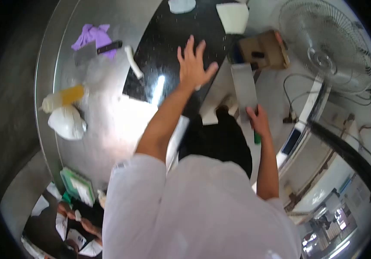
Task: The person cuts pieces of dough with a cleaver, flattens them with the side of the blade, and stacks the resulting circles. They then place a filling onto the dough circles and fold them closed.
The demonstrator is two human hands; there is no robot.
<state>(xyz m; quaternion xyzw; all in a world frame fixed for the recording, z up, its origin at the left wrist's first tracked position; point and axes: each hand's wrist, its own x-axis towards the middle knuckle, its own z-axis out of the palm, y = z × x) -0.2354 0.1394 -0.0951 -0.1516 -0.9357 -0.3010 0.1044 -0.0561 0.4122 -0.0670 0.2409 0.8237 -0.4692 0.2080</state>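
Over the black board point(161, 56), my left hand point(192, 67) is spread, fingers apart and nothing in it; whether it touches the surface I cannot tell. My right hand point(259, 121) is closed on a wide-bladed cleaver point(244, 86) with a green handle end, held out to the right of the board. A white curved piece point(133, 63) lies at the board's left edge. At the board's far end are a pale round piece point(182, 5) and a cream-coloured block point(233, 18).
On the steel table point(103, 90) are a purple cloth point(91, 36), a black-handled scraper point(109, 47), a yellow bottle point(71, 95) and a white bag point(67, 123). A fan point(323, 60) and cardboard box point(263, 48) are right. Another person point(79, 224) is lower left.
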